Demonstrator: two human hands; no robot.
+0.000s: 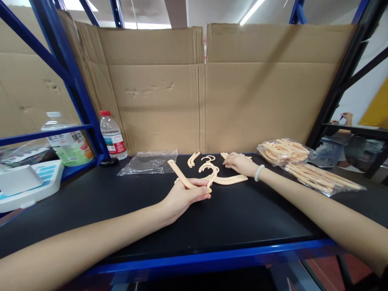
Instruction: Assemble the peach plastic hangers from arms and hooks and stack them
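Observation:
My left hand (pixel 184 196) grips a beige plastic hanger arm (pixel 178 174) that slants up to the left, joined to a hook piece (pixel 212 173) and a second arm (pixel 232 180) lying on the black table (pixel 230 218). Farther back, my right hand (pixel 241 163), with a white bead bracelet at the wrist, rests palm down on loose beige hanger parts (pixel 224 155). A curved piece (pixel 193 159) and a small hook (pixel 208 158) lie between the two hands near the cardboard wall.
Clear bags of beige hanger parts (pixel 285 151) and long arms (pixel 321 178) lie at the right. An empty plastic bag (pixel 150 161) lies at back left, beside a water bottle (pixel 112 135). A larger drink bottle (pixel 68 141) and a white box (pixel 27 182) sit behind the blue rack post.

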